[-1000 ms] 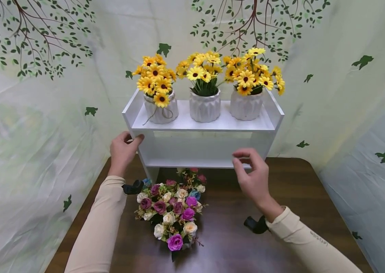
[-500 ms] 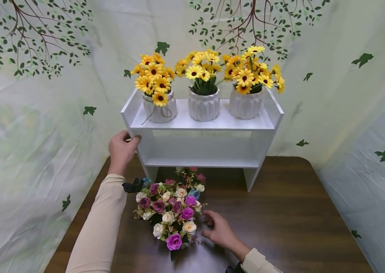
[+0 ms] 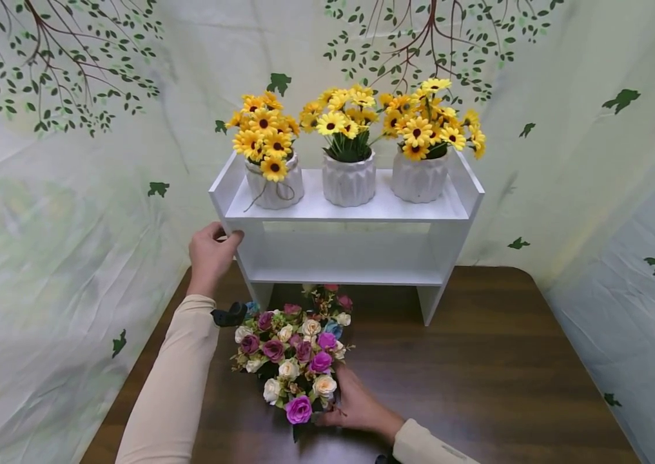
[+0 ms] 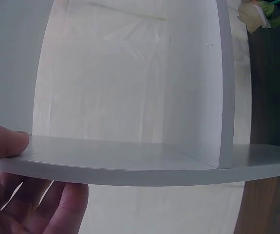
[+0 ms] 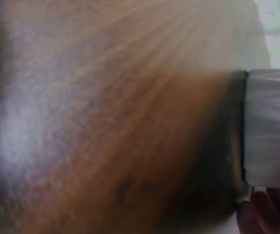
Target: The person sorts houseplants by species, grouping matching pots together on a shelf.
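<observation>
My left hand (image 3: 211,258) grips the left side panel of a white two-tier shelf (image 3: 351,282). In the left wrist view, the thumb (image 4: 6,144) lies on the panel's inner face and the fingers are on its outer side. My right hand (image 3: 359,403) curves round the low right side of the front potted roses (image 3: 298,409), its thumb toward me. Purple, cream and magenta blooms hide most of the pot and the fingertips. In the right wrist view, fingers (image 5: 261,214) show in the lower right corner under a pale ridged surface (image 5: 271,126); the rest is blurred.
Three white pots of yellow daisies, at left (image 3: 275,187), middle (image 3: 348,183) and right (image 3: 419,180), stand on the top tier. More roses (image 3: 327,309) stand behind the front ones, by the shelf's foot. The brown table (image 3: 496,374) ends at a leaf-print cloth backdrop (image 3: 565,161).
My right hand has come down from in front of the shelf's right side to the front roses and closed in on their pot. The left hand has stayed on the shelf panel.
</observation>
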Available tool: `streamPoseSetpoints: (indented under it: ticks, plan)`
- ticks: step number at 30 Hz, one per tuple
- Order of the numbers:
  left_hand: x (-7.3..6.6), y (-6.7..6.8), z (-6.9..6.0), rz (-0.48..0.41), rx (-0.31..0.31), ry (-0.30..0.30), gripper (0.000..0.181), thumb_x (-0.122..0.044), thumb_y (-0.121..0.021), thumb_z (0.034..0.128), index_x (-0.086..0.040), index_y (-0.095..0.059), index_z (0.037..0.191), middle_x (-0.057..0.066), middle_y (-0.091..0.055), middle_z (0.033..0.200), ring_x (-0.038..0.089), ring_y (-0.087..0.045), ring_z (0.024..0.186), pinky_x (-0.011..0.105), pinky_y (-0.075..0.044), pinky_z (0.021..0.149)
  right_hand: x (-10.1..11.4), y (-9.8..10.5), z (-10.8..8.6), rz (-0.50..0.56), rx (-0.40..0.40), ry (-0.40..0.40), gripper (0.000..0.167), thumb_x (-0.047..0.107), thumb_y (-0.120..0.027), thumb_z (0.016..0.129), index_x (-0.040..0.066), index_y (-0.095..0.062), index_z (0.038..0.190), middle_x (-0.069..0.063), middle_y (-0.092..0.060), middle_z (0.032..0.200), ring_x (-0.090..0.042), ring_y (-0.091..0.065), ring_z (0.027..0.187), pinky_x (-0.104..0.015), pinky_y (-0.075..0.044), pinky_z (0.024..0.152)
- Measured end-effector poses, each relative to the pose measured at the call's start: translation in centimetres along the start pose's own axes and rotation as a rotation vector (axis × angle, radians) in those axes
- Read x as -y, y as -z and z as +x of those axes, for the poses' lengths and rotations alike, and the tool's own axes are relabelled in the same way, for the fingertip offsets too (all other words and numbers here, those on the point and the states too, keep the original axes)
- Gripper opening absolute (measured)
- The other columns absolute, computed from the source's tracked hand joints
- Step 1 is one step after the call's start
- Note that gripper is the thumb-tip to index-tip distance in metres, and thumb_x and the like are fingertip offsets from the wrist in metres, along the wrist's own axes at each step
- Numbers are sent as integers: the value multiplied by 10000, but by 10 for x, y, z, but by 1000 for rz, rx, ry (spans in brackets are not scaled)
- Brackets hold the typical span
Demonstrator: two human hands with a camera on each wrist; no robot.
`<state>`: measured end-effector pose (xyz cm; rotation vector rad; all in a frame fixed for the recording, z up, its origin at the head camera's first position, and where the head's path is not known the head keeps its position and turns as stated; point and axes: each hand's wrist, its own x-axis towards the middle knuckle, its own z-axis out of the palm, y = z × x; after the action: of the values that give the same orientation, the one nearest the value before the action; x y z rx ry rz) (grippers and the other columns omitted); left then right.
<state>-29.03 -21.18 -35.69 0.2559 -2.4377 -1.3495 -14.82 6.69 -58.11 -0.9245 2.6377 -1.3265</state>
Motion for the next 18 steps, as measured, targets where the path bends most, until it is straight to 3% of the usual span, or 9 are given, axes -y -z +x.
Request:
streamPoseSetpoints:
  ticks: [3,7,13,18]
  plan:
    - [0,-2,0,0,-11,-12,386,-269,-612,904,-35,-670,1206,179,-681,1266,341,-667,1120,472,-560,903,0,-5,7,45,-22,83,1111,477,-846,713,216,-192,1573,-73,-412,1555,-264,-449,1398,-442,-386,1153]
    - [1,-3,0,6,-34,-43,377,-257,-609,892,-24,-680,1179,189,-702,1215,327,-681,1063,391,-575,810,3,-12,12,100,-70,176,1036,407,-849,734,227,-248,1559,-28,-436,1547,-235,-451,1402,-426,-382,1156]
    - [2,-1,1,11,-45,-52,361,-253,-610,882,-25,-689,1150,190,-708,1204,318,-698,1039,230,-528,703,3,-18,9,132,-81,124,875,350,-847,735,294,-386,1478,12,-562,1433,-171,-577,1272,-352,-472,1073]
    - [2,0,1,20,-24,-47,351,-248,-620,894,-27,-691,1158,179,-707,1216,324,-698,1062,221,-516,724,-1,-18,6,175,-86,79,896,335,-846,738,275,-367,1493,1,-555,1449,-188,-575,1285,-347,-465,1083]
